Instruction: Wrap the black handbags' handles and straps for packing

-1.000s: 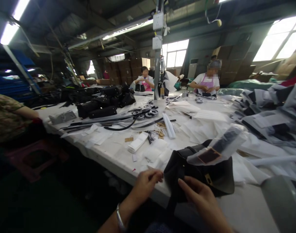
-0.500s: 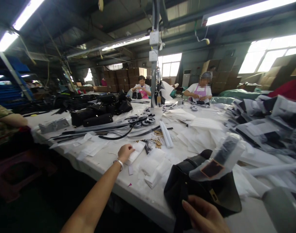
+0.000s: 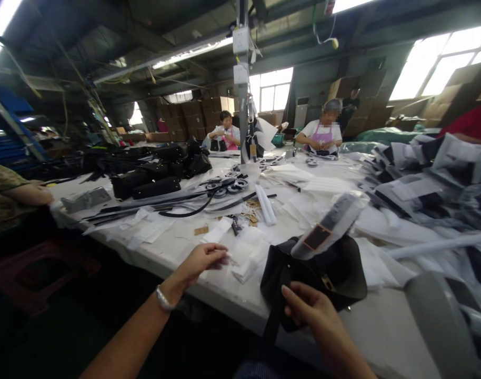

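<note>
Your right hand [image 3: 317, 313] pinches the strap [image 3: 279, 300], likely steadying the bag [image 3: 351, 271] at the bench's [image 3: 224, 288] near edge; left hand's [image 3: 203, 260] grip unclear.

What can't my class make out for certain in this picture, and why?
In the head view:
Inside of the black bag: dark, partly covered by the plastic packet.
Anything thin in the left hand: blurred.
Most of the person in the patterned sleeve: cut off by the left edge.
Any print on the lone brown tag: too small.

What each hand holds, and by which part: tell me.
The right hand holds the black bag by its dark strap; left hand, I cannot tell.
</note>
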Demonstrator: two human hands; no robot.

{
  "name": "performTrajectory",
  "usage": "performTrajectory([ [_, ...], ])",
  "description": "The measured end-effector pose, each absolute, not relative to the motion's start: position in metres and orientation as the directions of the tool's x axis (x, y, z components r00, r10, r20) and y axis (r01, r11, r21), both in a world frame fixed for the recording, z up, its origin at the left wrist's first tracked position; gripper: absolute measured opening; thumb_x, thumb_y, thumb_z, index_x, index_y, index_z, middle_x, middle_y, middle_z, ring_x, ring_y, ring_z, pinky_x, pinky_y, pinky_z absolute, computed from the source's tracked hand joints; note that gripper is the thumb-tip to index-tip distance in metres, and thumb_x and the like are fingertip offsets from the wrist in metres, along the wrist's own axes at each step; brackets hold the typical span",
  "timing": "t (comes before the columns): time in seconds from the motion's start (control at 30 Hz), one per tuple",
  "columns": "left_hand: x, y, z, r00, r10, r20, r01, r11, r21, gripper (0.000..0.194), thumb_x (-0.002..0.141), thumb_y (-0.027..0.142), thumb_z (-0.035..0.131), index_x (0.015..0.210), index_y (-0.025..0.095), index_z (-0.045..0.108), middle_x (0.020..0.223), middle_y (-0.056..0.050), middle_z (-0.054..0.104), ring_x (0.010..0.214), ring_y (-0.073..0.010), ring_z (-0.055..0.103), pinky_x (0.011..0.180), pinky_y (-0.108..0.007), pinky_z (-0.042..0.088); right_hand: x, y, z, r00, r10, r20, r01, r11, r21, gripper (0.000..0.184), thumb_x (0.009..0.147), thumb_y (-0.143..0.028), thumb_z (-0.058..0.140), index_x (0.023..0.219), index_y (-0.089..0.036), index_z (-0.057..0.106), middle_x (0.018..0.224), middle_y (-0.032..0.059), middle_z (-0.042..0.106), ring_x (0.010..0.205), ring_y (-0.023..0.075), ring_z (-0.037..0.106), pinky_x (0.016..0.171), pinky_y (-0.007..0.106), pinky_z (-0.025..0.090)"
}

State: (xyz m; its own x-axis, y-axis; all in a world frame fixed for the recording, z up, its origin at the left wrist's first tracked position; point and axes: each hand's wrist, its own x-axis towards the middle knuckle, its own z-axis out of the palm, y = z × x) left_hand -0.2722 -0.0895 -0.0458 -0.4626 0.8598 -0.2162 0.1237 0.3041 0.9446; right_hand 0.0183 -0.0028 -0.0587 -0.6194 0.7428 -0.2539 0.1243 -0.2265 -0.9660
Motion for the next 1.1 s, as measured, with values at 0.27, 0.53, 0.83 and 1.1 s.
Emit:
performTrajectory([
  [0.27, -0.175, -0.134, -0.059, -0.221, 0.888, -0.402, -0.139, 0.38, 0.915, 0.04, 0.076, 0.045, 0.073, 0.098, 0.012, 0.072, 0.093, -0.01, 0.076, 0.086, -0.0226, 0.071, 0.071, -0.029, 0.053, 0.014, -0.01, -0.059, -0.638, 0.748, -0.185, 0.041, -0.207, -0.978, 0.039, 0.074, -0.051, 0.075, 0.082, -0.014, 0.067, 0.061, 0.0016, 0.065, 0.054, 0.0113, 0.051, 0.051, 0.022, 0.037],
  [0.53, -0.154, -0.118, -0.042, -0.145, 0.956, -0.256, 0.038, 0.264, 0.964, 0.038, 0.083, 0.049, 0.063, 0.079, 0.013, 0.073, 0.068, 0.0, 0.064, 0.06, -0.0118, 0.052, 0.055, -0.022, 0.036, 0.016, -0.014, -0.063, -0.632, 0.762, -0.14, 0.081, -0.115, -0.99, 0.043, 0.075, -0.056, 0.072, 0.075, -0.014, 0.065, 0.057, 0.001, 0.064, 0.053, 0.0124, 0.054, 0.049, 0.022, 0.038],
  [0.83, -0.144, -0.106, -0.034, -0.081, 0.969, -0.233, 0.08, 0.239, 0.968, 0.038, 0.084, 0.049, 0.061, 0.08, 0.012, 0.072, 0.062, 0.001, 0.061, 0.052, -0.0095, 0.039, 0.048, -0.023, 0.024, 0.017, -0.013, -0.062, -0.628, 0.773, -0.089, 0.11, -0.025, -0.994, 0.041, 0.076, -0.055, 0.071, 0.07, -0.015, 0.066, 0.056, 0.0005, 0.063, 0.049, 0.0118, 0.054, 0.046, 0.022, 0.038],
  [1.1, -0.15, -0.102, -0.033, -0.03, 0.972, -0.232, 0.004, 0.233, 0.973, 0.034, 0.083, 0.044, 0.065, 0.092, 0.012, 0.073, 0.069, -0.001, 0.066, 0.054, -0.0095, 0.045, 0.049, -0.021, 0.026, 0.025, -0.018, -0.066, -0.56, 0.826, -0.061, 0.179, 0.049, -0.983, 0.051, 0.081, -0.065, 0.059, 0.069, -0.017, 0.069, 0.059, 0.0039, 0.067, 0.047, 0.0152, 0.06, 0.045, 0.024, 0.044],
])
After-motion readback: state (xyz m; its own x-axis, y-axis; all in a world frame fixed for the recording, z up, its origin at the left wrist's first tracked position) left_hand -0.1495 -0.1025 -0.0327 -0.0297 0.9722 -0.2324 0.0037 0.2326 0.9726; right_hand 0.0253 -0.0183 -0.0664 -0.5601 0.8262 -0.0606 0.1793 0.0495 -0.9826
